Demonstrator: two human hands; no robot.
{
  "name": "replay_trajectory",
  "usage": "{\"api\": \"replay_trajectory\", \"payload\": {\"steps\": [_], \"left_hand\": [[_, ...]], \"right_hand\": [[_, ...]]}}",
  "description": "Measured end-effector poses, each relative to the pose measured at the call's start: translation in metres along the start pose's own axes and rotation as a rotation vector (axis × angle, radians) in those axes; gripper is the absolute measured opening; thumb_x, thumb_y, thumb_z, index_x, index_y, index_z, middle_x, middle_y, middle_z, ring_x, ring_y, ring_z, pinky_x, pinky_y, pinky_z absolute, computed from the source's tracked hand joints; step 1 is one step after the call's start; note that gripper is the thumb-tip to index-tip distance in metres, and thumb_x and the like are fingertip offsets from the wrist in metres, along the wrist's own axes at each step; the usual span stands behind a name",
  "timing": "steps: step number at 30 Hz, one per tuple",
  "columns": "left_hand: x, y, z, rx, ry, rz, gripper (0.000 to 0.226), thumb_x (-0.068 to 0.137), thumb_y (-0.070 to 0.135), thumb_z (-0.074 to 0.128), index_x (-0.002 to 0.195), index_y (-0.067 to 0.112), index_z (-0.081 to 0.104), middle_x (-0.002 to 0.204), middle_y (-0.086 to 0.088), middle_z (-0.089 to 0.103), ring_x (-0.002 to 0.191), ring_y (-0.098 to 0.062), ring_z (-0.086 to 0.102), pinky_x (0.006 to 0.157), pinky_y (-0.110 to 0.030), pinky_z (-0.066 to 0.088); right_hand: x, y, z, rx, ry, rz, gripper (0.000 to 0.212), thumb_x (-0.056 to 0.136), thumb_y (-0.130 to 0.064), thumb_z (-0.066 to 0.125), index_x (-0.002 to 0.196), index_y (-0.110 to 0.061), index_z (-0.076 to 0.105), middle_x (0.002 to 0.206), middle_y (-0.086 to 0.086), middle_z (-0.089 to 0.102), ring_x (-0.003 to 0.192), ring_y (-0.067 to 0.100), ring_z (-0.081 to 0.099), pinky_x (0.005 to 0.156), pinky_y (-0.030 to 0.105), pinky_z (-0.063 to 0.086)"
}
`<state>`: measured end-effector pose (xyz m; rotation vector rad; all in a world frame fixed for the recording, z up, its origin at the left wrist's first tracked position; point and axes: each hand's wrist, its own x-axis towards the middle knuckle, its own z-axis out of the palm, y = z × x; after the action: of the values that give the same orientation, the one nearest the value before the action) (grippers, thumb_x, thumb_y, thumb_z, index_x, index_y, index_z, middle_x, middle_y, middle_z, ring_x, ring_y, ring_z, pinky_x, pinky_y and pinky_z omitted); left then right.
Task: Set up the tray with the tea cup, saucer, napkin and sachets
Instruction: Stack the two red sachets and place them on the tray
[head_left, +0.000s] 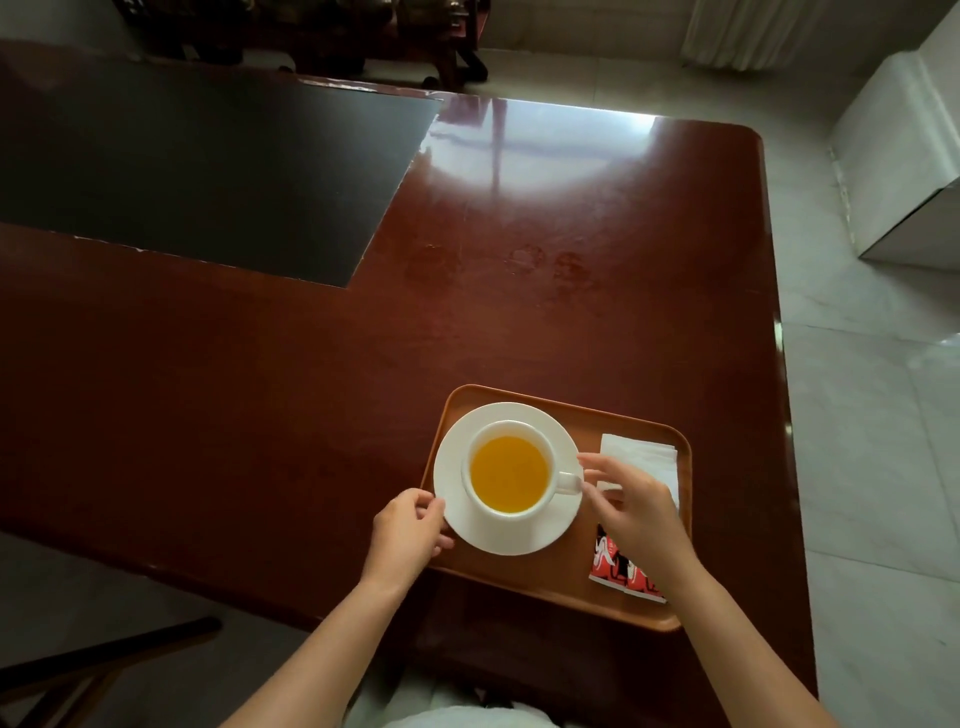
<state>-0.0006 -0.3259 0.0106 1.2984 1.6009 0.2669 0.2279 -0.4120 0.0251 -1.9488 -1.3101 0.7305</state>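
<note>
Dark red-brown table (260, 364), glossy, w/ a black panel (208, 171) set into its far left; lots of bare top to the left and far side of the tray. Orange-brown tray (550, 577) sits at the near right of the table, its near edge at or just past the table's near edge, its right side near the table's right edge. In the tray: white saucer (519, 535) fills the left half, its left rim reaching the tray's left wall. White tea cup (511, 474) stands upright on the saucer, holding yellow-orange liquid, handle pointing right. White napkin (641, 457) lies flat at far right of the tray; red sachets (610, 564) at near right, partly under the wrist.

Left hand (408, 530): fingers curled onto the saucer's near-left rim, touching it. Right hand (636, 512): fingers spread loosely apart, tips right at the cup handle; can't tell if they touch it, nothing gripped.
</note>
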Motion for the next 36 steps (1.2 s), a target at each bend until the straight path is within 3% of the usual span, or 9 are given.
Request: {"api": "replay_trajectory", "payload": {"steps": [4, 7, 10, 14, 21, 28, 32, 34, 36], "left_hand": [[-0.035, 0.000, -0.005, 0.146, 0.310, 0.500, 0.011, 0.094, 0.024, 0.044, 0.087, 0.022, 0.053, 0.075, 0.007, 0.058, 0.066, -0.007, 0.058, 0.057, -0.020, 0.048], [-0.061, 0.009, 0.023, 0.272, 0.136, 0.940, 0.014, 0.089, 0.021, 0.046, 0.093, 0.015, 0.058, 0.084, 0.002, 0.064, 0.081, -0.004, 0.056, 0.073, -0.015, 0.044], [-0.074, 0.013, 0.066, 0.582, -0.136, 1.186, 0.033, 0.090, 0.025, 0.048, 0.120, 0.015, 0.055, 0.121, -0.003, 0.063, 0.117, -0.014, 0.052, 0.101, -0.025, 0.039], [-0.077, 0.011, 0.108, 1.023, -0.216, 1.070, 0.060, 0.092, 0.045, 0.031, 0.144, 0.015, 0.029, 0.152, -0.004, 0.029, 0.141, -0.018, 0.021, 0.110, -0.040, 0.032], [-0.066, -0.004, 0.129, 1.119, -0.390, 0.884, 0.066, 0.095, 0.049, 0.016, 0.146, 0.017, -0.011, 0.152, 0.004, -0.022, 0.136, -0.016, -0.030, 0.115, -0.042, -0.004], [-0.067, -0.004, 0.131, 1.171, -0.345, 0.854, 0.067, 0.094, 0.048, 0.020, 0.147, 0.014, -0.003, 0.154, 0.001, -0.014, 0.140, -0.017, -0.018, 0.114, -0.044, 0.007], [-0.072, 0.001, 0.128, 1.193, -0.303, 0.857, 0.068, 0.087, 0.052, 0.042, 0.141, 0.012, 0.035, 0.150, -0.003, 0.033, 0.138, -0.017, 0.026, 0.103, -0.039, 0.040], [-0.071, -0.002, 0.129, 1.159, -0.286, 0.878, 0.069, 0.089, 0.051, 0.039, 0.144, 0.012, 0.025, 0.153, -0.004, 0.021, 0.141, -0.018, 0.016, 0.107, -0.040, 0.033], [-0.066, -0.007, 0.131, 1.160, -0.330, 0.878, 0.068, 0.095, 0.049, 0.026, 0.145, 0.013, -0.005, 0.154, -0.002, -0.011, 0.141, -0.019, -0.014, 0.114, -0.042, 0.012]], "right_hand": [[-0.012, 0.026, -0.026, -0.145, 0.207, 0.022, 0.030, 0.084, 0.000, 0.060, 0.113, -0.009, 0.063, 0.110, 0.009, 0.068, 0.103, 0.020, 0.062, 0.086, 0.030, 0.049], [-0.022, 0.047, -0.038, -0.352, 0.210, -0.004, 0.036, 0.080, 0.004, 0.063, 0.114, -0.006, 0.062, 0.116, 0.015, 0.065, 0.113, 0.030, 0.058, 0.093, 0.037, 0.042], [-0.028, 0.060, -0.040, -0.533, 0.084, -0.075, 0.042, 0.078, 0.001, 0.065, 0.119, -0.008, 0.059, 0.128, 0.013, 0.058, 0.126, 0.031, 0.047, 0.103, 0.046, 0.035], [-0.032, 0.068, -0.037, -0.665, -0.068, -0.131, 0.047, 0.084, -0.010, 0.061, 0.129, -0.013, 0.050, 0.139, 0.009, 0.049, 0.134, 0.026, 0.035, 0.109, 0.046, 0.026], [-0.027, 0.069, -0.020, -0.675, -0.182, -0.094, 0.050, 0.095, -0.026, 0.041, 0.142, -0.022, 0.027, 0.153, 0.000, 0.026, 0.142, 0.017, 0.015, 0.115, 0.044, 0.009], [-0.027, 0.065, -0.017, -0.698, -0.175, -0.080, 0.049, 0.093, -0.027, 0.043, 0.141, -0.021, 0.031, 0.151, 0.002, 0.031, 0.141, 0.020, 0.020, 0.111, 0.049, 0.018], [-0.032, 0.065, -0.016, -0.690, -0.162, -0.064, 0.048, 0.093, -0.027, 0.046, 0.139, -0.020, 0.035, 0.149, 0.004, 0.035, 0.140, 0.022, 0.024, 0.109, 0.051, 0.022], [-0.035, 0.063, -0.016, -0.685, -0.143, -0.073, 0.048, 0.090, -0.025, 0.052, 0.136, -0.018, 0.040, 0.146, 0.005, 0.041, 0.137, 0.024, 0.030, 0.106, 0.053, 0.027], [-0.038, 0.061, -0.016, -0.671, -0.099, -0.087, 0.047, 0.087, -0.022, 0.058, 0.132, -0.016, 0.047, 0.140, 0.007, 0.048, 0.133, 0.026, 0.038, 0.103, 0.054, 0.031]]}}
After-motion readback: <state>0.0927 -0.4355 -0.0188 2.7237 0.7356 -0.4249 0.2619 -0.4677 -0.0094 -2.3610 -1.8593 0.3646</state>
